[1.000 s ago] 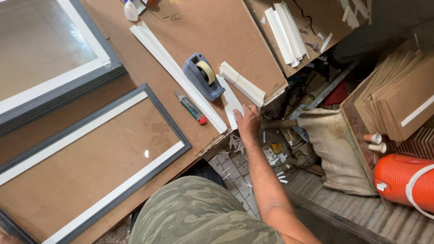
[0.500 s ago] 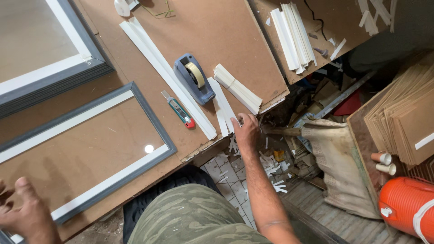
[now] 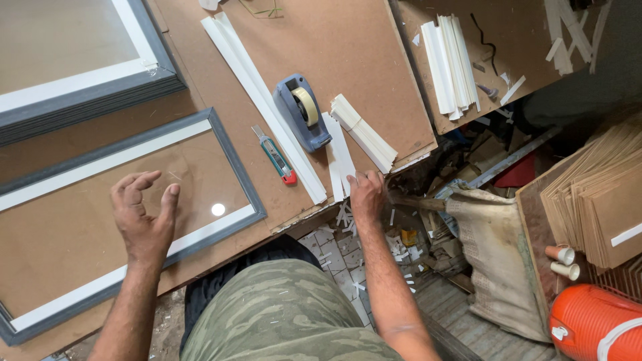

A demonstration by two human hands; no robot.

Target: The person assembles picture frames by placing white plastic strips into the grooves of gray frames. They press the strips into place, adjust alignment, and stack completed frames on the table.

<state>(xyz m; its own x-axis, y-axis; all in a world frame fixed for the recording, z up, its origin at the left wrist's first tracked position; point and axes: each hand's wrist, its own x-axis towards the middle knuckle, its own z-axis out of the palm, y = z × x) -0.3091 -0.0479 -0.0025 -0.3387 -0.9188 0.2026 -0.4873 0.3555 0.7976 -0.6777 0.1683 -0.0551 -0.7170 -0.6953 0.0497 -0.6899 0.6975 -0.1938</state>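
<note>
My right hand (image 3: 366,195) rests at the near edge of the brown tabletop (image 3: 200,87), fingers pressed down on the lower end of a white strip (image 3: 339,155) that lies flat and runs away from me toward twelve o'clock; the hand is laid on it rather than clenched round it, and I cannot tell whether any finger hooks under the end. Just at one o'clock of that strip lies a bundle of short white strips (image 3: 364,132), tilted, close beside it. At eleven o'clock stands the blue tape dispenser (image 3: 301,112) with its roll of pale tape, and beyond it, at ten o'clock, a long white strip (image 3: 264,107) slants across the board. Beside that, nearer to me, is a utility knife (image 3: 274,154) with a green body and red tip. My left hand (image 3: 144,215) is at nine o'clock of all this, released, fingers spread and slightly curled, hovering over the glass of a grey picture frame (image 3: 231,160) with a white inner border. Another stack of grey frames (image 3: 93,93) sits at eleven o'clock. Well off at two o'clock, more white strips (image 3: 449,63) lie on a second board.
</note>
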